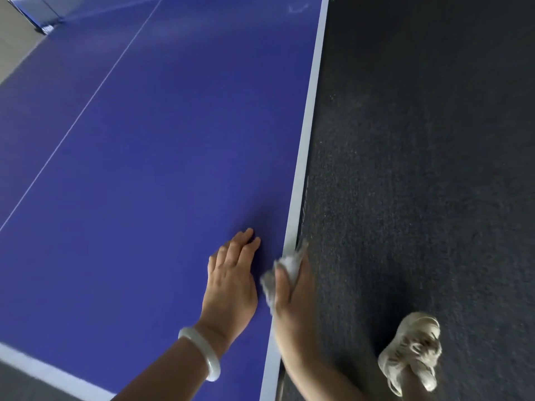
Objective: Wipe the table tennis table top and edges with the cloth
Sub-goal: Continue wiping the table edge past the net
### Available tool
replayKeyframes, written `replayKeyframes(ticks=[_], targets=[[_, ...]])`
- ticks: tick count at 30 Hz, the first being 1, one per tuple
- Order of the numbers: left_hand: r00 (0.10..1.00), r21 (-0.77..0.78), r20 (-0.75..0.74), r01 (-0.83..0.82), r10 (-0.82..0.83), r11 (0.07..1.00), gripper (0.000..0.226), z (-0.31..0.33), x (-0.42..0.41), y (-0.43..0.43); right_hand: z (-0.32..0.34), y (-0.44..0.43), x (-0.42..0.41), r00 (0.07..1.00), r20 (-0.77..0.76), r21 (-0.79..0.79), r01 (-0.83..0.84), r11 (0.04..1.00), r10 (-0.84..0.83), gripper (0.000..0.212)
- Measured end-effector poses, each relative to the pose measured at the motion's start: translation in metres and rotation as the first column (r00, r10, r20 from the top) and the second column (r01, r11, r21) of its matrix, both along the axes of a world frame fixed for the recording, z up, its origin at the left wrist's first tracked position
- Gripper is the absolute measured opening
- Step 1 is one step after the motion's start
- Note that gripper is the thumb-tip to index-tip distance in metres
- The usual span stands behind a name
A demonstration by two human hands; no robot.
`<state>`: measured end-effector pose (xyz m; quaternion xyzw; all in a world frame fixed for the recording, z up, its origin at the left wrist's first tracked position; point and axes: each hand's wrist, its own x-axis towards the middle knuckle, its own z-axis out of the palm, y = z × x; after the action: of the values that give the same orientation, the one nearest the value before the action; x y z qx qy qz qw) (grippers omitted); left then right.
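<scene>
The nearest hazard was probably the pale bracelet (pixel 202 353) behind the left grip (pixel 231 282). It hung low over the blue worktop (pixel 159 169) and could knock or scuff the surface if that wrist dropped. Just to the right of it, the cloth (pixel 291 263) was bunched up, with a loose grey tail trailing back toward the wrist. A hard drag along the rim could pull the wad out of the pinch or let it ride up off the side face, leaving streaks unwiped. A bare palm on the top could also leave prints.

The right grip (pixel 295 293) was closed around the cloth, thumb on top, pressing it against the white edge band (pixel 304 157) at the worktop's right rim. The blur made it hard to tell how the fingers lay below the rim. The left grip lay just beside it, flat and spread, fingers straight on the blue surface and holding nothing.

Right of the right grip, a light shoe (pixel 411 348) stood on the dark floor (pixel 434 169). Ahead of both grips the edge band ran on, and far off to the left was the net (pixel 37 15).
</scene>
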<state>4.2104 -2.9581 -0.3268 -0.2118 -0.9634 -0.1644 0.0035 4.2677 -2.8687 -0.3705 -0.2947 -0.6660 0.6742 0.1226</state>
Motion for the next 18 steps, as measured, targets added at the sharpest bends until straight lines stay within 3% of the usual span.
replayKeyframes(ticks=[4, 6, 8, 13, 18], targets=[[0.999, 0.107, -0.035, 0.012, -0.009, 0.994, 0.049, 0.008, -0.052, 0.035, -0.012, -0.006, 0.001, 0.997, -0.010, 0.148, 0.080, 0.986, -0.080, 0.061], [0.999, 0.109, -0.036, 0.028, -0.025, 0.994, 0.047, 0.010, -0.088, 0.061, -0.008, 0.007, -0.027, 0.999, -0.027, -0.074, 0.029, 0.997, -0.031, 0.067], [0.999, 0.113, -0.033, 0.030, -0.027, 0.993, 0.045, 0.010, -0.123, 0.086, -0.008, 0.032, -0.070, 0.997, -0.069, -0.194, 0.012, 0.981, -0.026, 0.076], [0.999, 0.107, 0.030, 0.028, -0.032, 0.994, 0.045, 0.011, -0.191, 0.134, -0.004, 0.103, -0.180, 0.995, -0.095, -0.163, 0.007, 0.987, -0.023, 0.054], [0.990, -0.024, 0.051, 0.129, -0.128, 0.991, 0.049, 0.014, -0.252, 0.176, -0.006, 0.102, -0.180, 0.995, -0.097, -0.176, 0.017, 0.984, -0.035, 0.064]])
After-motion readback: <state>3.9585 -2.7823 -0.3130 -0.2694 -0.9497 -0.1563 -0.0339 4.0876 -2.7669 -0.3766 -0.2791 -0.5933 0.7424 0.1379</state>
